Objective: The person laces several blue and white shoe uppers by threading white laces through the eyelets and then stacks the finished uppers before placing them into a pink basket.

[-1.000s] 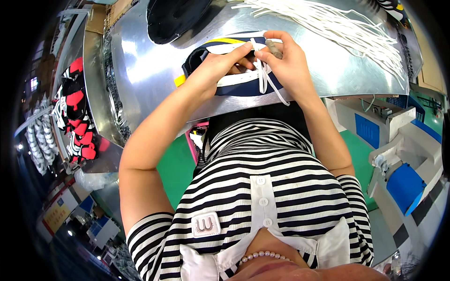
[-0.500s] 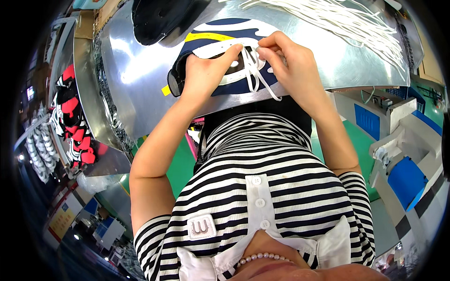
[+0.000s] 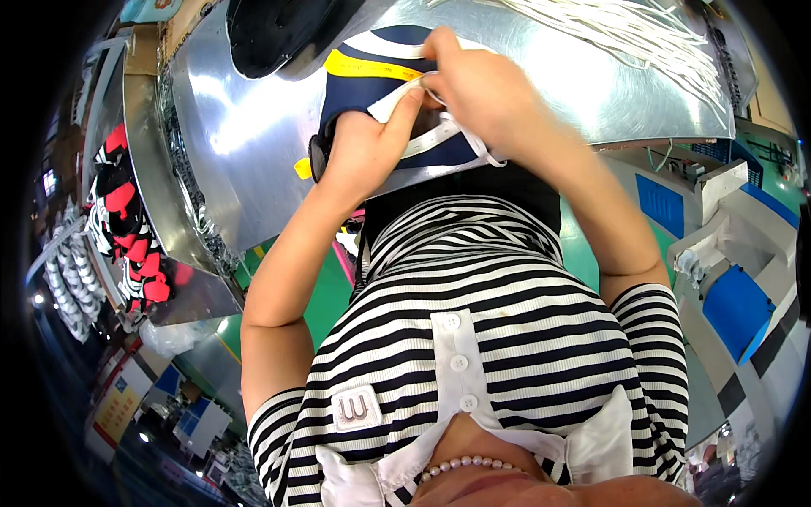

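1. I see the left hand closed on the near side of a navy shoe with white and yellow stripes. The thumb reaches up to a white lace and the fingers wrap the shoe's side.
2. The right hand is clenched around the same lace at the top of the shoe. Its fingertips are pinched together right where the left thumb ends, so the two hands touch or nearly touch there.
3. The shoe lies at the near edge of the shiny metal table, just above my striped shirt in the picture. A loop of the lace hangs off the shoe's near side, below the right hand.
4. A dark shoe sole lies just beyond the navy shoe, to its left. It is cut off by the top edge of the picture.
5. A bundle of white laces lies on the far right of the table, well apart from the hands.
6. Hard to make out: the right hand covers the shoe's eyelets, so I cannot tell which hole the lace passes through. The left fingers are hidden behind the shoe.
7. Red and black shoes are stacked on a rack at the far left, bent by the lens and blurred.
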{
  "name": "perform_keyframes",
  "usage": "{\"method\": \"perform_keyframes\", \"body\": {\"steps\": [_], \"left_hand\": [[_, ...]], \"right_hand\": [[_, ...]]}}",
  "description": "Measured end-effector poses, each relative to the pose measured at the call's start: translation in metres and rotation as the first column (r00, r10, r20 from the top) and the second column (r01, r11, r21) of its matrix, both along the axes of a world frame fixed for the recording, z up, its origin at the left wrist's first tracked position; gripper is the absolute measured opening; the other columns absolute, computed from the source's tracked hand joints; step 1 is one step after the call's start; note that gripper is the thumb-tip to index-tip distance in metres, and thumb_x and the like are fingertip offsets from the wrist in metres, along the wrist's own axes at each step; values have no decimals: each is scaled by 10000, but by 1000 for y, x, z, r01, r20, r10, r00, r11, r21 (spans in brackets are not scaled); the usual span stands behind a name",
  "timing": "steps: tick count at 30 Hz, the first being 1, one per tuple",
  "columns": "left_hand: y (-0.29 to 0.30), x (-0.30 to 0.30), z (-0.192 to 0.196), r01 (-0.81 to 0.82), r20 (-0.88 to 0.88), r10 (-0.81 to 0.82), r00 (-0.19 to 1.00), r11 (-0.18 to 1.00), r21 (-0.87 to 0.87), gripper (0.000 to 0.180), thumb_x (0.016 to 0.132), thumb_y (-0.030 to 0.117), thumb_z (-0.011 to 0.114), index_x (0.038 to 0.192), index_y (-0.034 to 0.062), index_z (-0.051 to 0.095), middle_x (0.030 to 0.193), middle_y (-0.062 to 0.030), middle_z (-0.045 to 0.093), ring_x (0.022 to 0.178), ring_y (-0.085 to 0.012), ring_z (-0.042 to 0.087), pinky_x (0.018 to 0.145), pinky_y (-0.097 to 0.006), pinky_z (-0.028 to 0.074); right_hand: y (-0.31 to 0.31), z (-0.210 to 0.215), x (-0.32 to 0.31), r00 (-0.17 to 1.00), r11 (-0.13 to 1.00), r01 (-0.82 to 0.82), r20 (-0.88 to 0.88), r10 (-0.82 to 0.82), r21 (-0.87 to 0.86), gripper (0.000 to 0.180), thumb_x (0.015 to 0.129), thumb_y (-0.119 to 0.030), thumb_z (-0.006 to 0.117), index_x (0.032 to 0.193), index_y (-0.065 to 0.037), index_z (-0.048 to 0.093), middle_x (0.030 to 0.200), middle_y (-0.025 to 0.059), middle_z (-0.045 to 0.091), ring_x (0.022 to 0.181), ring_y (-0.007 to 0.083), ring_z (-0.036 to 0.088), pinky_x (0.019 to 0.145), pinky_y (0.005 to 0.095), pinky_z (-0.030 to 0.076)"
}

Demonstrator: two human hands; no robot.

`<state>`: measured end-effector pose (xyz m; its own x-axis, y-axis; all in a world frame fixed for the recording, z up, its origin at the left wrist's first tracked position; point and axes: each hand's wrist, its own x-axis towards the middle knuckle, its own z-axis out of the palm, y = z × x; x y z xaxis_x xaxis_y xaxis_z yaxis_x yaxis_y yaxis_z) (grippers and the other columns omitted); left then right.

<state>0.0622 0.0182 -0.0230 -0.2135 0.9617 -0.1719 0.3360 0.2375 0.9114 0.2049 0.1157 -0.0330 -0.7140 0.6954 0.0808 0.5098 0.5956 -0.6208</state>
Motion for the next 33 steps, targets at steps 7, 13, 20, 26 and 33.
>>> {"method": "perform_keyframes", "body": {"steps": [7, 13, 20, 26, 33], "left_hand": [[5, -8, -4, 3, 226, 4, 974, 1000, -30, 201, 888, 112, 688, 1051, -3, 664, 944, -28, 679, 816, -77, 597, 734, -245, 483], [19, -7, 6, -135, 173, 178, 969, 963, -234, 343, 827, 117, 766, 1122, -6, 643, 1029, -61, 688, 905, -125, 641, 809, -264, 512], [15, -17, 10, -54, 373, 192, 908, 935, -351, 216, 877, 117, 696, 1049, -14, 679, 920, -43, 700, 799, -102, 628, 779, -252, 502], [24, 0, 3, -192, 221, 261, 940, 938, -290, 281, 817, 81, 755, 1071, -2, 672, 960, -51, 695, 813, -126, 640, 728, -275, 521], [30, -3, -9, -195, 206, 245, 947, 952, -235, 279, 806, 70, 764, 1057, -11, 672, 963, -65, 696, 816, -133, 644, 735, -269, 516]], "right_hand": [[16, -3, 19, 849, 814, -46, -452, -274, -580, 204, 964, -179, 553, 1093, -37, 622, 728, 59, 591, 662, 99, 544, 609, 231, 430], [0, -22, 0, 916, 953, 126, -336, -219, -277, 236, 984, -191, 534, 1171, -59, 592, 773, 98, 652, 714, 208, 641, 679, 315, 491], [4, -31, -8, 937, 962, 226, -237, -257, -151, 282, 989, -231, 527, 1194, -38, 552, 829, 152, 679, 778, 324, 663, 720, 405, 503], [3, -31, -11, 959, 970, 216, -163, -233, -113, 279, 990, -226, 526, 1189, -33, 557, 818, 146, 675, 771, 319, 662, 721, 401, 502], [7, -40, -11, 960, 978, 196, -188, -205, -69, 279, 996, -247, 510, 1160, -31, 573, 833, 158, 679, 789, 325, 664, 736, 412, 499]]}}
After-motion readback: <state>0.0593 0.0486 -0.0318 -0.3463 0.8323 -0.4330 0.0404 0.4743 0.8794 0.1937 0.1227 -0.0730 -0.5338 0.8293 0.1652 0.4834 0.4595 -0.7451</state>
